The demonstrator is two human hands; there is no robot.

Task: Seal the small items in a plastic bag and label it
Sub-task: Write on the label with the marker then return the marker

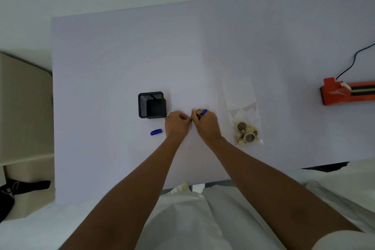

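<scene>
White table (121,57), right hand (207,126) gripping blue pen (203,112), left hand (176,125) fisted alongside

The place looked like a plain packing or workshop station rather than a home. A wide, pale table (121,57) stood against a bare white wall, and everything else lay around it. At the table's far right edge sat an orange heat sealer (345,93) with a black cord (353,61) running off behind it. Near the table's middle stood a black mesh holder (152,105). Beside the table's left edge stood a beige cabinet (24,107), a black bag (8,197) hanging at its foot.
</scene>
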